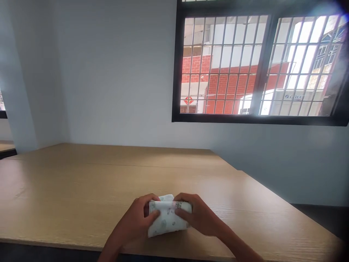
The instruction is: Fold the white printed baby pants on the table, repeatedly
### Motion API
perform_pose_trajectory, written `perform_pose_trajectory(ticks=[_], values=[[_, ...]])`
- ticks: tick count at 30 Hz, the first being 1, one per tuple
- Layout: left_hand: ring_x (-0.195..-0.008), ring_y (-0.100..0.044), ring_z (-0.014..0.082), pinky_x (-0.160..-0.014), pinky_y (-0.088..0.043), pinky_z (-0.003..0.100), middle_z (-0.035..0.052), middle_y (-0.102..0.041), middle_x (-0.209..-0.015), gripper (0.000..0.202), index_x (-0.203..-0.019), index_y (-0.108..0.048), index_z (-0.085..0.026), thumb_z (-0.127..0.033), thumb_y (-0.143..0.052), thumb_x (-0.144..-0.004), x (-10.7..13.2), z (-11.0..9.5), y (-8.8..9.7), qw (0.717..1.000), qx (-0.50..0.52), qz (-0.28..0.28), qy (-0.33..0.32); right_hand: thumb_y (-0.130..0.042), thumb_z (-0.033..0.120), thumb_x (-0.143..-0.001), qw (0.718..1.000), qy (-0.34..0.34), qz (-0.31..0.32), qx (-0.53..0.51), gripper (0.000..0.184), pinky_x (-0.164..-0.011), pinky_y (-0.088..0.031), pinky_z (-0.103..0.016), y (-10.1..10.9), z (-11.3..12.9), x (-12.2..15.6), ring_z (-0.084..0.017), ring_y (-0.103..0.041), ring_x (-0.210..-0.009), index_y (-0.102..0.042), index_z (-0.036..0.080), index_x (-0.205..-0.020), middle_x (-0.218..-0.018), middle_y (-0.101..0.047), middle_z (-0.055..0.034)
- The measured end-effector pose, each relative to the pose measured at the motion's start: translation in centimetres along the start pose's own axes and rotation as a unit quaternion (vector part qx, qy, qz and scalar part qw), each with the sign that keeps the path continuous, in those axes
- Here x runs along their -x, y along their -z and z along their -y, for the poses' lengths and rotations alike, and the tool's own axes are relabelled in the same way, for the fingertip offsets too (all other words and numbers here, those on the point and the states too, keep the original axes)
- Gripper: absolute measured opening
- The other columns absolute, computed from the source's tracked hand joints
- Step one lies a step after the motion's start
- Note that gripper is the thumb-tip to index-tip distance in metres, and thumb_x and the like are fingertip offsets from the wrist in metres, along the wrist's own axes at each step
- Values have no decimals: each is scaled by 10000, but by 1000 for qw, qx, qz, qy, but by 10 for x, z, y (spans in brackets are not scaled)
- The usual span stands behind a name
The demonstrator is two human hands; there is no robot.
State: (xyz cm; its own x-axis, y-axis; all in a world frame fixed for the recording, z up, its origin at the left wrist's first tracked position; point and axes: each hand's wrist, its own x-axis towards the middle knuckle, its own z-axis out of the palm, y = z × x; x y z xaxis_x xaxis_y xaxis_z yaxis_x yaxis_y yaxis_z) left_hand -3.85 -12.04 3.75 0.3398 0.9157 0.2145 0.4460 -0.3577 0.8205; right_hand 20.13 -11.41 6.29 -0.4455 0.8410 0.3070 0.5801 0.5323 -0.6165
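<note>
A white folded bundle with small grey-green printed figures is held just above or on the table, near its front edge. Whether it is a cloth or a diaper I cannot tell. My left hand grips its left end, thumb on the near face and fingers over the top and behind. At the right end, my right hand pinches the upper part the same way, its thumb pressed on the print. A paler flap shows behind the top edge, between the two hands. The far-side fingers are partly hidden by the bundle.
The light wooden table stretches to the wall, with a seam across it. Its right edge slants away toward a dark floor. A barred window with a black frame is set in the pale wall. A pillar stands at left.
</note>
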Motion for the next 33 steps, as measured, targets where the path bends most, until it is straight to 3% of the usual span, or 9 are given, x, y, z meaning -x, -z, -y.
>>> perform_pose_trajectory(ticks=[4, 8, 14, 17, 20, 24, 27, 30, 33], values=[[-712, -576, 168, -630, -439, 254, 13, -647, -904, 214, -986, -612, -183, -241, -526, -799, -25, 15, 13, 999, -40, -32, 6, -577, 247, -832, 999, 30, 13, -1, 114, -712, -471, -269, -5, -12, -52, -198, -629, -825, -673, 210, -881, -903, -700, -19], [-814, -584, 186, -741, -452, 279, 34, -647, -932, 187, -939, -614, -187, -178, -481, -809, -40, 32, 11, 986, -153, -62, 16, -603, 342, -850, 993, -18, 15, 113, 182, -728, -459, -301, -24, -32, -69, -237, -631, -893, -679, 214, -953, -948, -704, -62], [-1190, -505, 258, -982, -413, 381, 124, -550, -1281, 361, -1162, -597, -164, -131, -392, -866, -39, 9, -8, 940, -319, -124, 10, -480, 434, -943, 972, -34, 37, 229, 323, -657, -447, -318, -25, -40, -70, -254, -644, -815, -697, 198, -899, -897, -690, -91], [-1399, -300, 291, -1132, -285, 447, 116, -383, -1499, 481, -1382, -466, -150, -249, -399, -915, -28, 0, -28, 940, -333, -56, -35, -485, 378, -949, 974, -2, -55, 219, 284, -770, -480, -354, -22, -25, -68, -253, -639, -909, -667, 188, -1056, -1050, -664, -108], [-1451, -162, 326, -1177, -191, 510, 144, -253, -1559, 609, -1484, -310, -80, -285, -415, -920, -23, 6, -50, 941, -335, 20, -30, -395, 319, -988, 976, 53, -112, 180, 369, -994, -422, -403, -29, -3, -54, -260, -536, -1181, -559, 152, -1273, -1289, -578, -141], [-1450, -162, 334, -1174, -152, 570, 81, -185, -1580, 612, -1522, -233, -229, -366, -415, -954, -25, 24, -63, 939, -330, 16, -96, -427, 426, -986, 977, 110, 49, 176, 603, -1169, -213, -489, -49, 12, -28, -284, -232, -1428, -289, 148, -1503, -1551, -282, -118], [-1457, -151, 296, -1194, -160, 514, 50, -126, -1586, 617, -1530, -192, -239, -403, -388, -968, -17, 35, -52, 946, -309, 38, -94, -394, 466, -999, 970, 103, 116, 187, 632, -1192, -125, -510, -52, 0, -17, -265, -133, -1454, -172, 223, -1538, -1584, -156, -58], [-1455, -147, 289, -1204, -170, 452, 110, -150, -1571, 675, -1515, -236, -102, -433, -401, -949, 1, 43, -28, 949, -312, 42, -16, -406, 466, -993, 968, 79, 106, 216, 636, -1188, -38, -543, -39, -21, -14, -272, -74, -1459, -171, 233, -1536, -1586, -113, -54], [-1449, -143, 324, -1200, -160, 473, 181, -165, -1551, 788, -1482, -277, -4, -507, -452, -902, 17, 45, -7, 946, -315, 38, 72, -348, 513, -1000, 969, 24, 116, 219, 645, -1172, -5, -571, -20, -34, -11, -281, -14, -1458, -163, 205, -1536, -1584, -74, -72]])
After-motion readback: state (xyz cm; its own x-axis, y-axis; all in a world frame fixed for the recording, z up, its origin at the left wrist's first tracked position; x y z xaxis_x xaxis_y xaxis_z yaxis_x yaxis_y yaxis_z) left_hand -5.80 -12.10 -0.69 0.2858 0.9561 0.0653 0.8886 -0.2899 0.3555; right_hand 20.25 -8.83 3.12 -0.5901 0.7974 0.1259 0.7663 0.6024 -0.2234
